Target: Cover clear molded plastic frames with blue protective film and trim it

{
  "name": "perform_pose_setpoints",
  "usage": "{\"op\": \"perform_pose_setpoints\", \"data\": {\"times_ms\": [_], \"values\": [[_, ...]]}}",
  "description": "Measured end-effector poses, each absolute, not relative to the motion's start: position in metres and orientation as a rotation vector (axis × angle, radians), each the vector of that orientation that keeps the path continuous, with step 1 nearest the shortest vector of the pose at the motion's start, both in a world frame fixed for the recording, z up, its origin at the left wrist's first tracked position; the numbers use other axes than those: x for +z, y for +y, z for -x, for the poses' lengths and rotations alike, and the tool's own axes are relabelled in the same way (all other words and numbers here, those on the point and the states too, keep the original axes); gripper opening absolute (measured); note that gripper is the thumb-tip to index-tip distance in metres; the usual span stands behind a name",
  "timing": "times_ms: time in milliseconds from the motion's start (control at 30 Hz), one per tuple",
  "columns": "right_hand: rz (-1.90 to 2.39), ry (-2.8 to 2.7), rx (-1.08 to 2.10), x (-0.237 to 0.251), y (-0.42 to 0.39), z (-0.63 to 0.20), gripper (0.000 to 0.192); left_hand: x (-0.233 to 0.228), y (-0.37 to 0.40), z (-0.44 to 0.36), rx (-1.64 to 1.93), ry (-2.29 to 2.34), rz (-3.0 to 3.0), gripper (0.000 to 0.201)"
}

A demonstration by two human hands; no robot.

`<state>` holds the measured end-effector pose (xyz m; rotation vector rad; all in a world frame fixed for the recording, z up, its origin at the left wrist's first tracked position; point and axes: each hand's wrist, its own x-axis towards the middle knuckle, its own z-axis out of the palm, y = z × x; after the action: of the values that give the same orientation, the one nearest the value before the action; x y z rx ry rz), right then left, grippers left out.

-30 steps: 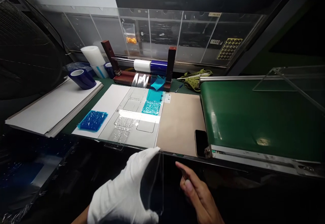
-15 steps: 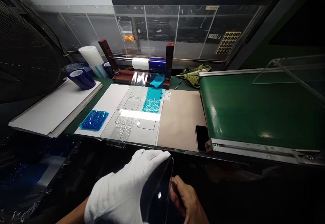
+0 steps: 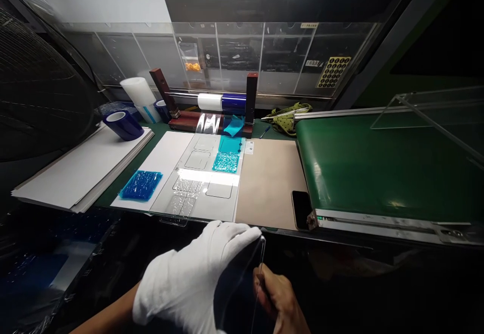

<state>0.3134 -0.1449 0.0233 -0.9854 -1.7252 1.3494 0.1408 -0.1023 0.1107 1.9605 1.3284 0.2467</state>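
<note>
My left hand (image 3: 181, 276), in a white glove, grips a clear thin panel (image 3: 239, 291) tilted on edge below the bench front. Gloved fingers reach over the panel's top corner. My bare right hand (image 3: 283, 293) is closed around a small dark flat tool (image 3: 262, 282), held against or very near the panel's right edge; whether they touch cannot be made out. Most of the tool is covered by the fingers. Beyond the hands, a clear sheet with black outlined rectangles (image 3: 219, 188) lies on white paper, with teal film (image 3: 229, 153) on its upper right.
A wooden stand (image 3: 185, 120) carries white and blue film rolls (image 3: 234, 101). Left are a blue film stack (image 3: 141, 185), a paper pile (image 3: 75, 172) and a blue tape roll (image 3: 124, 125). Right are brown board (image 3: 268, 182), a phone (image 3: 301, 210) and a green conveyor belt (image 3: 389, 172).
Both hands stay at the panel; the gloved hand and panel have shifted slightly right. The bench sits a little lower in view as the head tilts up.
</note>
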Motion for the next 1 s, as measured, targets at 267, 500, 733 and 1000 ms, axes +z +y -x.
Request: {"op": "perform_pose_setpoints", "data": {"times_ms": [267, 500, 733, 1000], "values": [[0.925, -1.703, 1.307, 0.014, -0.144, -0.313, 0.064, 0.138, -0.085, -0.128, 0.142, 1.237, -2.017, 0.088], [0.891, -1.732, 1.254, 0.005, -0.142, -0.310, 0.060, 0.145, -0.083, -0.131, 0.138, 1.260, -2.056, 0.086], [0.942, -1.704, 1.369, 0.016, -0.140, -0.308, 0.064, 0.135, -0.088, -0.123, 0.134, 1.311, -2.097, 0.086], [1.025, -1.703, 1.442, 0.021, -0.158, -0.297, 0.055, 0.112, -0.120, -0.116, 0.201, 1.609, -1.995, 0.076]]}}
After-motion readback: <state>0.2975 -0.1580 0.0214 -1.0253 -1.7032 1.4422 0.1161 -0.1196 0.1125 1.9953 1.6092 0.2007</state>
